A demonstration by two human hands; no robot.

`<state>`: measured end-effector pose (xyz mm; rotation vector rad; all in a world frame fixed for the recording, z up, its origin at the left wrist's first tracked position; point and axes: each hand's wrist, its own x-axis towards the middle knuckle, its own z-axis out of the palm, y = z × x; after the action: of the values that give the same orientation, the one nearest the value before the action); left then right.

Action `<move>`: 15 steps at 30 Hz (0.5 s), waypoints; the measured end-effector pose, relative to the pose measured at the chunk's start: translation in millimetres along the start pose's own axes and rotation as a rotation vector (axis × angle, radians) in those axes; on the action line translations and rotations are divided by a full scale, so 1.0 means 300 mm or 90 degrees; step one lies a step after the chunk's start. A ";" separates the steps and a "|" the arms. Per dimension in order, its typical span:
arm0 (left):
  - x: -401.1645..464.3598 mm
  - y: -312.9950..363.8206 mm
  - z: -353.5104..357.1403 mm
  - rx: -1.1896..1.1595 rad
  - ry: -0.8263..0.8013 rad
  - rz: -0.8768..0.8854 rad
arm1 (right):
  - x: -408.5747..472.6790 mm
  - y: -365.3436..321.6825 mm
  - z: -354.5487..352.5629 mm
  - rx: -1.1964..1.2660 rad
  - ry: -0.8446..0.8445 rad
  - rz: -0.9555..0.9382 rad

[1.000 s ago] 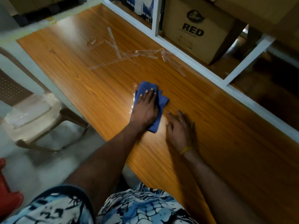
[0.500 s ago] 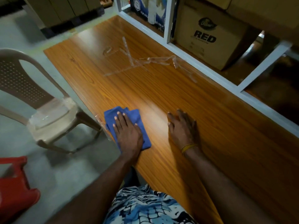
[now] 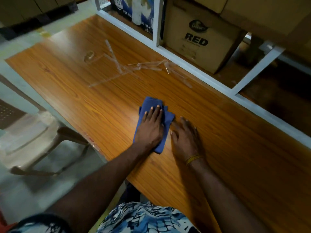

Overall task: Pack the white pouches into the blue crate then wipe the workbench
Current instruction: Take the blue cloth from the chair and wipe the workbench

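Note:
A folded blue cloth [image 3: 152, 103] lies on the orange wood-grain workbench [image 3: 235, 148], near its middle. My left hand [image 3: 150, 126] presses flat on the cloth with straight fingers. Just to its right, my right hand [image 3: 185, 137] rests palm-down on the bare bench top, a yellow band at its wrist. No white pouches and no blue crate show in this view.
Clear strips of tape [image 3: 127, 68] lie scattered on the bench's far part. A white shelf frame [image 3: 210, 79] runs along the back edge, with a cardboard box [image 3: 198, 39] marked RED inside. A beige plastic chair [image 3: 27, 137] stands left of the bench.
My left hand has slid the cloth from the bench's near left edge back toward the middle, close to my right hand. The right hand has stayed in place.

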<state>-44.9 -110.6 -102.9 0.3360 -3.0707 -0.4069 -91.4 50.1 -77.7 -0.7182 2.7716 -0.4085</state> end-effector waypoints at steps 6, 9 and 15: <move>0.090 -0.065 -0.005 -0.024 0.035 -0.020 | 0.054 0.018 -0.022 0.009 -0.007 0.063; 0.106 -0.035 -0.002 -0.045 0.033 -0.013 | 0.034 0.045 -0.030 0.009 0.005 0.088; 0.328 0.033 0.030 -0.048 -0.082 0.298 | 0.037 0.071 -0.030 0.001 0.029 0.126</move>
<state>-143.4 -120.2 -109.3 -0.4208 -3.0999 -0.5313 -112.7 64.3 -78.3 -0.4334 2.8496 -0.3909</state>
